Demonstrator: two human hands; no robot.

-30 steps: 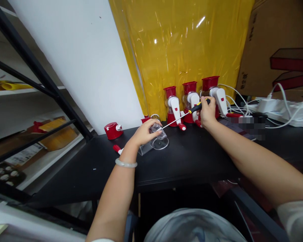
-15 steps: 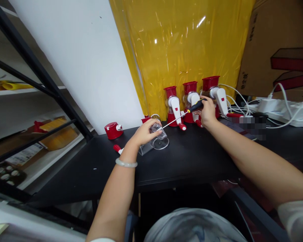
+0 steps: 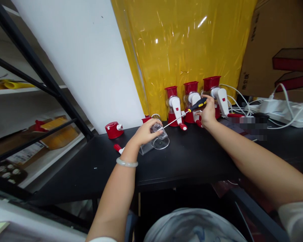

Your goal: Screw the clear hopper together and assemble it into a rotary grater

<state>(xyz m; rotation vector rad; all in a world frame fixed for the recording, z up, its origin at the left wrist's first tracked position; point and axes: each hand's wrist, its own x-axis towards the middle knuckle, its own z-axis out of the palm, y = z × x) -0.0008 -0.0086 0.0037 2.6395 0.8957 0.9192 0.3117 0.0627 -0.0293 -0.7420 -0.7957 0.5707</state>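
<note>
My left hand (image 3: pixel 146 131) is closed around a clear plastic housing (image 3: pixel 160 144), fingers over the top and thumb along the near side. The housing lies on the smooth black table (image 3: pixel 192 153), in front of my body and slightly left of the screwdriver (image 3: pixel 195 106); its visible end is a round, thin-walled rim, with a straight-edged section beneath my palm. My right hand (image 3: pixel 208 112) grips the rear of the screwdriver, which has a dark, yellow-marked handle and a slender, straight metal shaft slanting down to the left. The tip reaches the housing beside my left thumb; glare and transparent walls make the exact contact point uncertain. A smooth, pale bangle (image 3: pixel 127 163) rings my left wrist. To the left stand a squat, glossy red base (image 3: pixel 114 130) with a white side knob and a red-tipped crank (image 3: pixel 118 148), the latter partly covered by my forearm. Beyond the screwdriver, three red-and-white grinders (image 3: pixel 175 105) stand upright before a shiny, wrinkled yellow sheet (image 3: pixel 187 40); my right hand hides parts of two. A red item (image 3: pixel 146 119) behind my left hand is mostly concealed. At right, pixelation obscures part of the tabletop near tangled white cables (image 3: pixel 238 107).
</note>
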